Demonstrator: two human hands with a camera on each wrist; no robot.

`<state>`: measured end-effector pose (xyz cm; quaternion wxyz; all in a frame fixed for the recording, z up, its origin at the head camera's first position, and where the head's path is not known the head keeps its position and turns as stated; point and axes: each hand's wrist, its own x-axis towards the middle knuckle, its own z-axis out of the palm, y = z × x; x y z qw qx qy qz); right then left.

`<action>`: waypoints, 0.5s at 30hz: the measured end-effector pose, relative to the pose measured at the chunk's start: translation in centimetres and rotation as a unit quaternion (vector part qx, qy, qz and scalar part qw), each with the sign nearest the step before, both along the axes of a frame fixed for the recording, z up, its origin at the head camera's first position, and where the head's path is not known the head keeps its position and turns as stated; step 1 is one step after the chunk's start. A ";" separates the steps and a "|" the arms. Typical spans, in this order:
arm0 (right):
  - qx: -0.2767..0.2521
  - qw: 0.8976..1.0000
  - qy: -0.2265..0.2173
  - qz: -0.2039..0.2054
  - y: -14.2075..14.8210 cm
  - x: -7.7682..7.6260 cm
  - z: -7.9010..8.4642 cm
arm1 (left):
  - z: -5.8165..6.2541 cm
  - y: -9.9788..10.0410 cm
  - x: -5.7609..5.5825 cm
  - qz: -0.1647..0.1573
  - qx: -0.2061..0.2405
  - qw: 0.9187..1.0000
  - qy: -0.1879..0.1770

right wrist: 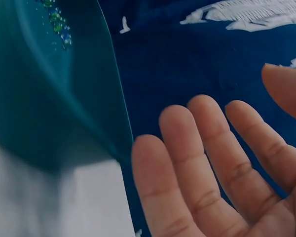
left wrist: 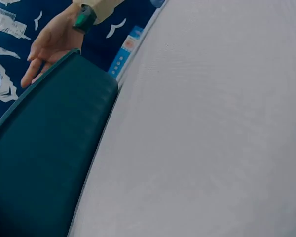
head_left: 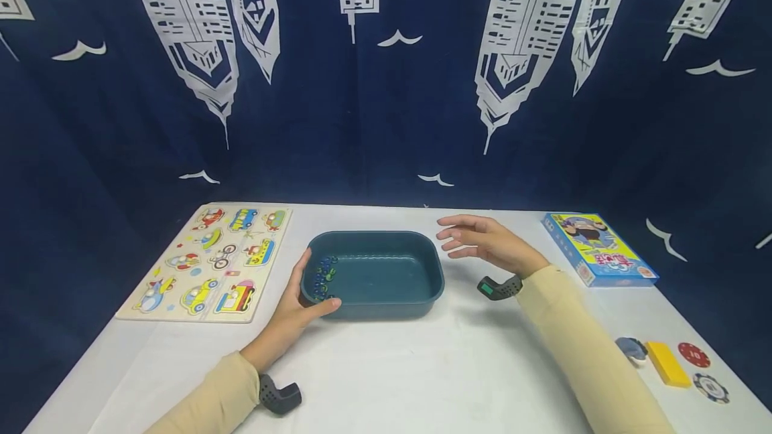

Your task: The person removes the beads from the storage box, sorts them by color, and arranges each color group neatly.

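Observation:
A dark teal rectangular basin [head_left: 389,280] is at the middle of the white table. Small shiny blue and green glass beads or marbles [head_left: 324,278] are gathered along its left end; they also show in the right wrist view [right wrist: 58,22]. My left hand [head_left: 289,319] grips the basin's left end, thumb over the near corner of the rim and fingers along the outer side. To the right of the basin, my right hand [head_left: 490,244] is held in the air with its fingers extended and apart, holding nothing. The left wrist view does not show the left hand itself.
A wooden picture puzzle board [head_left: 205,263] lies on the left. At the back right is a blue and yellow box [head_left: 600,250]. Near the right edge are a yellow block [head_left: 667,364], a red chip [head_left: 694,355], a grey-white chip [head_left: 711,388] and a blue-grey object [head_left: 631,349].

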<state>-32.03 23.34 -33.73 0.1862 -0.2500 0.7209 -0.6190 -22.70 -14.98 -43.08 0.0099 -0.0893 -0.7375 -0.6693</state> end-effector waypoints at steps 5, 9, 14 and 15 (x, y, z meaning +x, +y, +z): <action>0.021 0.999 -0.021 0.043 -2.9 -1.0 0.6 | -0.3 -0.2 0.0 -0.002 0.004 1.000 0.000; 0.033 0.997 -0.037 0.054 -5.1 -1.6 0.7 | -0.4 -0.1 -0.1 -0.004 0.013 1.000 0.003; 0.059 0.994 -0.041 0.078 -7.7 -2.6 0.5 | -0.4 0.0 0.0 -0.002 -0.001 1.000 0.014; 0.067 0.993 -0.040 0.084 -8.2 -2.7 0.5 | -0.4 0.0 0.0 -0.002 -0.001 1.000 0.013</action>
